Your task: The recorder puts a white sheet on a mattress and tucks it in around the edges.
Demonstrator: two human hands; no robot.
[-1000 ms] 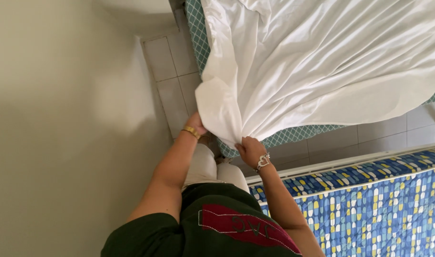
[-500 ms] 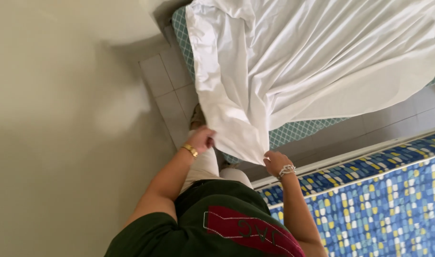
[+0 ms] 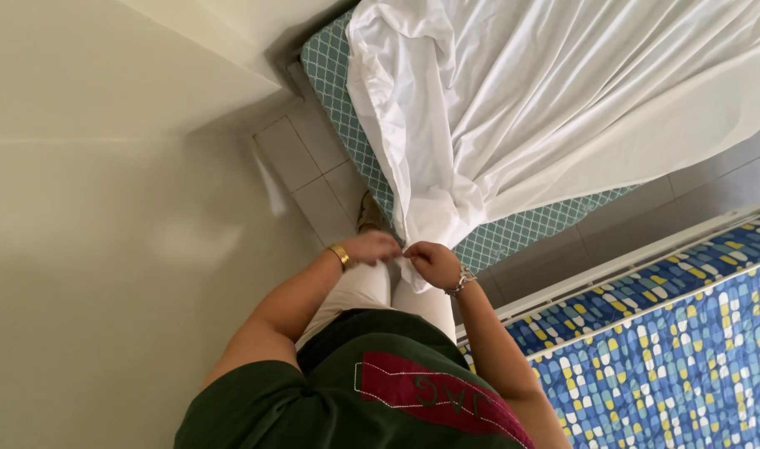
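A white bedsheet [image 3: 546, 108] lies rumpled over a mattress with a green lattice cover [image 3: 513, 237]. Its near corner hangs down in a bunched point. My left hand [image 3: 370, 247], with a gold bracelet on the wrist, and my right hand [image 3: 434, 263], with a silver bracelet, meet close together at that corner, both closed on the cloth just above my light trousers.
A pale wall [image 3: 105, 249] runs close along my left. Grey floor tiles [image 3: 309, 175] show in the narrow gap between wall and bed. A second mattress with a blue, yellow and white pattern [image 3: 671, 349] stands on its edge at the right.
My hands have come together at the sheet's corner, after holding it spread apart. The sheet corner has dropped and bunched, and the view has shifted.
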